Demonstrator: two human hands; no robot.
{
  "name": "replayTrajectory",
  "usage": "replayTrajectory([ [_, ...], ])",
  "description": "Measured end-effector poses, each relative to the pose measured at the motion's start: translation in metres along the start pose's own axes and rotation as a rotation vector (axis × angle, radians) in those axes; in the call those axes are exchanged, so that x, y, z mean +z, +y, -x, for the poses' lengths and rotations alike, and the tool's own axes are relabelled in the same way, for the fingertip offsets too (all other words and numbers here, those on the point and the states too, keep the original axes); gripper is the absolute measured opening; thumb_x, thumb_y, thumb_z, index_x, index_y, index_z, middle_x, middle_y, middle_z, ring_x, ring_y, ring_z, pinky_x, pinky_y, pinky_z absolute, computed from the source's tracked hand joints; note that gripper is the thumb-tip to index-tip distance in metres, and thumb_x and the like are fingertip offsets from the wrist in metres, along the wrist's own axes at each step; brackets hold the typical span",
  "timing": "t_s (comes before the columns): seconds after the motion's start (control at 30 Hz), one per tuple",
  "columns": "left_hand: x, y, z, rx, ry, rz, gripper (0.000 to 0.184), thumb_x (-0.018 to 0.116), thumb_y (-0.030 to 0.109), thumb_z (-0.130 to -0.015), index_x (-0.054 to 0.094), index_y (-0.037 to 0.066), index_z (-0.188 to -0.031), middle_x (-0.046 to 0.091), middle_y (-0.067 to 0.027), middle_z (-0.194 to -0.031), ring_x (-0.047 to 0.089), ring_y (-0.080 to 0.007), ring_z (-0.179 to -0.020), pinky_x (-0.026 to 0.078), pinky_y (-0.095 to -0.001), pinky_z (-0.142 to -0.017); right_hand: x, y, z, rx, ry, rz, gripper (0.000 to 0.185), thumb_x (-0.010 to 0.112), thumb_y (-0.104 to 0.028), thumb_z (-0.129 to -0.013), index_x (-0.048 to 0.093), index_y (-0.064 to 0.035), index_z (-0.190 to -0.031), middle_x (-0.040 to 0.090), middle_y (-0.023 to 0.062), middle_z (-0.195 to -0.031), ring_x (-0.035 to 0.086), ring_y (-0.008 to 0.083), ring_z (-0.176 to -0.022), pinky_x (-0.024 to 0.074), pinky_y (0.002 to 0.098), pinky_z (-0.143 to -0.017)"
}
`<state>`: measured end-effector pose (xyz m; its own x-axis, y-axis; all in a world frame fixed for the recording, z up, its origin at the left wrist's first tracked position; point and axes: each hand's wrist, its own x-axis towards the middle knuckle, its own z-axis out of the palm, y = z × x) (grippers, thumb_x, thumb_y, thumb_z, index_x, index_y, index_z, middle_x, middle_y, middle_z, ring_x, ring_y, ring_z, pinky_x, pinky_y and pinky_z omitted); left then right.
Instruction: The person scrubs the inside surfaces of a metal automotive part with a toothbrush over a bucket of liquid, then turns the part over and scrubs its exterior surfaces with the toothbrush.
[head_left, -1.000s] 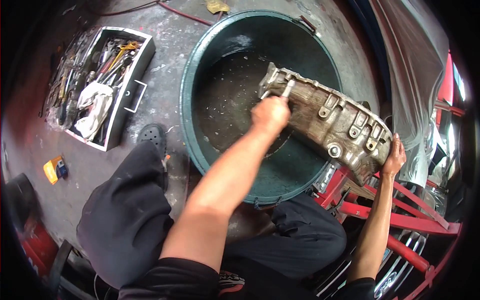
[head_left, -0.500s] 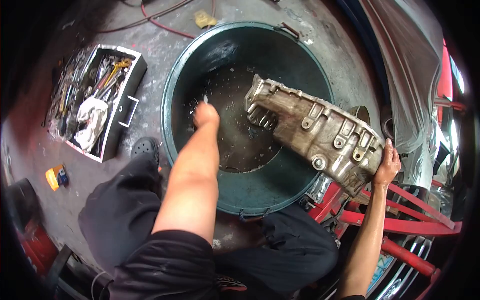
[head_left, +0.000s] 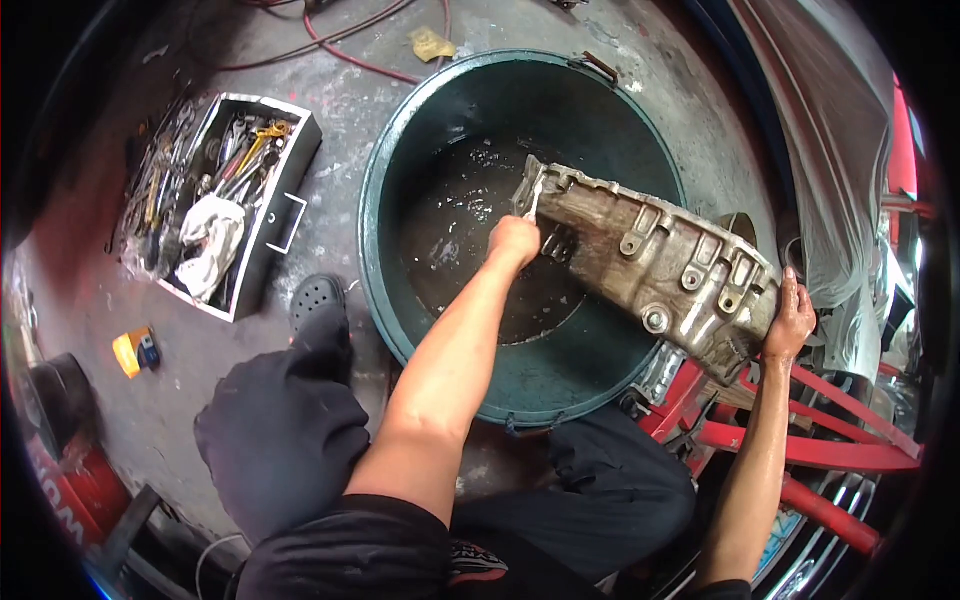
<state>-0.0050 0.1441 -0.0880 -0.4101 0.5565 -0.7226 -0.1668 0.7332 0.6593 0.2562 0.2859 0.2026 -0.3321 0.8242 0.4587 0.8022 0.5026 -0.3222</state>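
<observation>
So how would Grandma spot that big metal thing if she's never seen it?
Find the big, round, dark-green tub. A long, grimy, silvery-brown metal casting slants over its right side, its lower end at the person's bare right hand. Unlike the tub and the straight red metal bars nearby, it's knobbly, with a shiny round knob.

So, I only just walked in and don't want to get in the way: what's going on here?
A person's left grip holds a slim, light-coloured tool at one end of a large metal part. Their right grip has the opposite end, with the part slanting across a big green tub that has dark liquid in the bottom. Off to the left, a drawer of hand tools sits on the floor, a white cloth on top.
</observation>
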Motion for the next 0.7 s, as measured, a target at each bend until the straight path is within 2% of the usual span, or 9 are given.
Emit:
replayTrajectory([
  [0.13, 0.017, -0.012, -0.050, 0.023, -0.065, 0.228, 0.045, 0.048, 0.041, -0.096, 0.067, 0.002, -0.109, 0.062, -0.0236, -0.119, 0.058, -0.0382, -0.115, 0.046, -0.0444, -0.097, -0.001, -0.001, -0.002, -0.081, -0.020, 0.013, 0.043, 0.064, -0.035, -0.093, 0.060, 0.0048, -0.077, 0.049, 0.0015, -0.067, 0.040, 0.0100, -0.068, 0.0375, 0.0250, -0.066],
  [0.27, -0.030, 0.014, 0.016, 0.015, 0.135, -0.227, 0.040, 0.049, 0.039, -0.095, 0.070, 0.007, -0.108, 0.069, -0.0182, -0.110, 0.064, -0.0340, -0.107, 0.051, -0.0444, -0.091, -0.001, -0.016, -0.010, 0.051, -0.097, -0.011, 0.042, 0.064, -0.035, -0.092, 0.060, 0.0044, -0.078, 0.048, 0.0007, -0.068, 0.039, 0.0095, -0.069, 0.0369, 0.0250, -0.065],
  [0.3, -0.039, 0.007, 0.011, 0.081, 0.114, -0.378, 0.038, 0.047, 0.036, -0.097, 0.069, 0.008, -0.112, 0.070, -0.0158, -0.107, 0.066, -0.0319, -0.105, 0.052, -0.0412, -0.089, -0.002, -0.003, -0.019, 0.066, -0.159, 0.135, 0.022, 0.059, -0.021, -0.093, 0.060, -0.0008, -0.103, 0.056, 0.0068, -0.079, 0.050, 0.0193, -0.073, 0.0430, 0.0299, -0.070],
  [0.33, -0.043, 0.006, 0.009, 0.145, 0.189, -0.451, 0.037, 0.045, 0.034, -0.098, 0.070, 0.008, -0.109, 0.071, -0.0154, -0.104, 0.068, -0.0319, -0.101, 0.053, -0.0426, -0.086, -0.004, 0.011, -0.028, 0.072, -0.224, 0.281, 0.034, 0.054, -0.006, -0.094, 0.060, -0.0061, -0.127, 0.064, 0.0128, -0.091, 0.061, 0.0291, -0.078, 0.0491, 0.0348, -0.075],
  [0.4, -0.043, 0.007, 0.007, 0.210, 0.399, -0.393, 0.038, 0.044, 0.033, -0.098, 0.072, 0.007, -0.101, 0.071, -0.0170, -0.099, 0.069, -0.0333, -0.096, 0.053, -0.0447, -0.083, 0.003, 0.017, -0.033, -0.653, -0.152, 0.436, 0.037, 0.055, -0.004, -0.093, 0.062, -0.0136, -0.128, 0.064, 0.0119, -0.091, 0.062, 0.0264, -0.079, 0.0500, 0.0345, -0.074],
  [0.43, -0.045, 0.011, 0.003, 0.278, 0.384, -0.396, 0.038, 0.044, 0.033, -0.097, 0.072, 0.007, -0.098, 0.071, -0.0178, -0.097, 0.069, -0.0343, -0.094, 0.053, -0.0453, -0.083, 0.010, 0.010, -0.039, -0.669, -0.135, 0.443, 0.040, 0.056, -0.002, -0.092, 0.062, -0.0192, -0.128, 0.064, 0.0124, -0.092, 0.062, 0.0256, -0.079, 0.0501, 0.0347, -0.074],
  [0.57, -0.040, 0.000, -0.016, 0.244, 0.262, -0.426, 0.035, 0.044, 0.030, -0.097, 0.069, 0.006, -0.101, 0.070, -0.0180, -0.100, 0.067, -0.0364, -0.097, 0.053, -0.0453, -0.084, 0.022, -0.030, -0.042, -0.460, -0.226, 0.282, 0.024, 0.059, -0.020, -0.095, 0.069, -0.0117, -0.115, 0.064, 0.0121, -0.087, 0.059, 0.0203, -0.076, 0.0468, 0.0284, -0.077],
  [0.63, -0.024, -0.030, -0.004, 0.161, 0.284, -0.420, 0.036, 0.042, 0.031, -0.098, 0.069, 0.007, -0.102, 0.068, -0.0193, -0.106, 0.066, -0.0373, -0.099, 0.052, -0.0455, -0.086, 0.031, -0.050, -0.047, 0.057, -0.208, 0.142, 0.024, 0.061, -0.028, -0.094, 0.071, -0.0104, -0.106, 0.062, 0.0109, -0.082, 0.056, 0.0193, -0.073, 0.0453, 0.0274, -0.074],
  [0.7, -0.018, -0.040, 0.004, 0.137, 0.248, -0.437, 0.038, 0.041, 0.032, -0.099, 0.068, 0.006, -0.104, 0.069, -0.0209, -0.103, 0.066, -0.0378, -0.099, 0.052, -0.0470, -0.086, 0.031, -0.071, -0.042, -0.004, -0.200, 0.115, 0.028, 0.063, -0.031, -0.092, 0.071, -0.0069, -0.102, 0.061, 0.0114, -0.079, 0.055, 0.0179, -0.071, 0.0449, 0.0271, -0.073],
])
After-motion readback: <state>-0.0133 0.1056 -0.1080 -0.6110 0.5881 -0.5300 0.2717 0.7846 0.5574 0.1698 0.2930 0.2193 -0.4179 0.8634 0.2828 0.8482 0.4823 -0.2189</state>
